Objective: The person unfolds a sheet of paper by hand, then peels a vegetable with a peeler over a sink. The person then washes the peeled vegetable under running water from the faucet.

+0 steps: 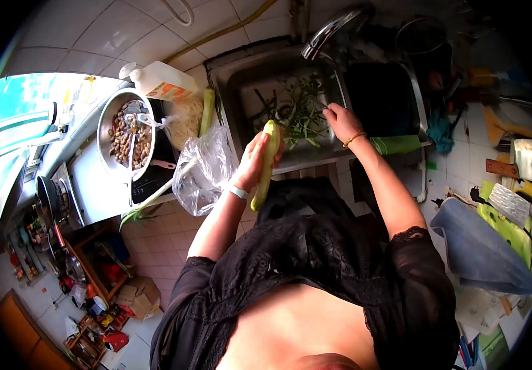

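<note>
My left hand (251, 163) is wrapped around a long pale-green gourd (264, 176), mostly peeled, tilted over the sink's front edge. Above the basin, my right hand (342, 123) is closed on a thin metallic tool (321, 105); its exact kind is too small to make out. The tool is apart from the gourd. Below both hands, dark green peelings (303, 114) lie heaped in the steel sink (235, 80). A clear plastic bag (201, 169) sits at the counter edge beside my left forearm.
Left of the sink stand a metal bowl of brown shellfish-like pieces (131, 139), a white jug (166, 81) and another green gourd (207, 111). A faucet (333, 32) arches over the sink's back. A green cloth (396, 144) hangs at right, near a blue-grey basin (478, 246).
</note>
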Demonstrator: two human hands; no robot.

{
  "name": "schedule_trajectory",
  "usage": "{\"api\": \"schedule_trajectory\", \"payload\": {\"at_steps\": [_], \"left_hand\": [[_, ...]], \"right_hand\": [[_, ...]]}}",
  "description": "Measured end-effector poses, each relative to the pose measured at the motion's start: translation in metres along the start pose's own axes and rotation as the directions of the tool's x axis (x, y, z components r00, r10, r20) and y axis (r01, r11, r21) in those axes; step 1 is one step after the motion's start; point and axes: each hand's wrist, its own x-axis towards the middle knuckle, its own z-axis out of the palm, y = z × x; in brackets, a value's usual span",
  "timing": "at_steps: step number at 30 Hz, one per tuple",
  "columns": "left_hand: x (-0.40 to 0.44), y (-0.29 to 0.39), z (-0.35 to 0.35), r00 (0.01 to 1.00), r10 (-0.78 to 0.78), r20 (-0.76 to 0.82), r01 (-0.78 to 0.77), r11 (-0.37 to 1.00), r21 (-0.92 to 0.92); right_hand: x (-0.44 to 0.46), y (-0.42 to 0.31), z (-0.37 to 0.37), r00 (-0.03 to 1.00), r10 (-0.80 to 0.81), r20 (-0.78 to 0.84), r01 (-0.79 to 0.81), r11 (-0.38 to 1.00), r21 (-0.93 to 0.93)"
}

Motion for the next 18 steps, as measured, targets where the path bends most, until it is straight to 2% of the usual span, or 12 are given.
{"api": "schedule_trajectory", "payload": {"at_steps": [2,3,6,8,9,11,12,14,15,16,17,18], "left_hand": [[0.008,-0.008,-0.013,0.996,-0.088,-0.026,0.082,0.98,-0.184],[0.012,-0.008,-0.015,0.996,-0.084,-0.019,0.079,0.98,-0.182],[0.019,-0.007,-0.019,0.995,-0.101,0.025,0.103,0.928,-0.359],[0.023,-0.001,-0.017,0.996,-0.091,0.023,0.093,0.918,-0.385],[0.024,0.002,-0.014,0.996,-0.085,0.025,0.087,0.908,-0.409],[0.029,0.003,-0.008,0.997,-0.072,0.027,0.077,0.899,-0.431],[0.033,0.005,-0.006,0.998,-0.06,0.03,0.067,0.889,-0.453],[0.053,-0.004,-0.017,0.993,-0.078,0.086,0.108,0.895,-0.433],[0.065,-0.005,-0.02,0.986,-0.102,0.135,0.149,0.9,-0.411],[0.075,0.0,-0.006,0.996,-0.088,-0.026,0.067,0.886,-0.458],[0.086,0.004,0.001,0.997,-0.08,-0.015,0.065,0.888,-0.455],[0.097,0.008,0.008,0.99,-0.103,-0.098,0.041,0.865,-0.5]], "right_hand": [[-0.01,-0.01,-0.006,0.992,-0.12,0.042,0.119,0.993,0.013],[-0.01,-0.009,-0.001,0.987,-0.16,0.004,0.159,0.986,0.049],[-0.006,-0.004,0.001,0.991,-0.135,0.009,0.135,0.991,-0.01],[-0.003,-0.004,-0.001,0.975,-0.201,-0.096,0.208,0.976,0.062],[-0.002,-0.007,-0.003,0.975,-0.203,-0.096,0.209,0.976,0.062],[0.002,-0.015,-0.011,0.889,-0.366,-0.277,0.398,0.915,0.067],[0.007,-0.017,-0.015,0.886,-0.368,-0.283,0.4,0.914,0.063],[0.028,-0.02,-0.024,0.786,-0.42,-0.453,0.42,0.901,-0.107],[0.042,-0.02,-0.029,0.78,-0.423,-0.461,0.42,0.9,-0.115],[0.06,-0.019,-0.033,0.754,-0.426,-0.5,0.382,0.903,-0.194],[0.076,-0.018,-0.035,0.723,-0.432,-0.539,0.338,0.902,-0.27],[0.087,-0.019,-0.037,0.714,-0.434,-0.549,0.334,0.901,-0.278]]}}
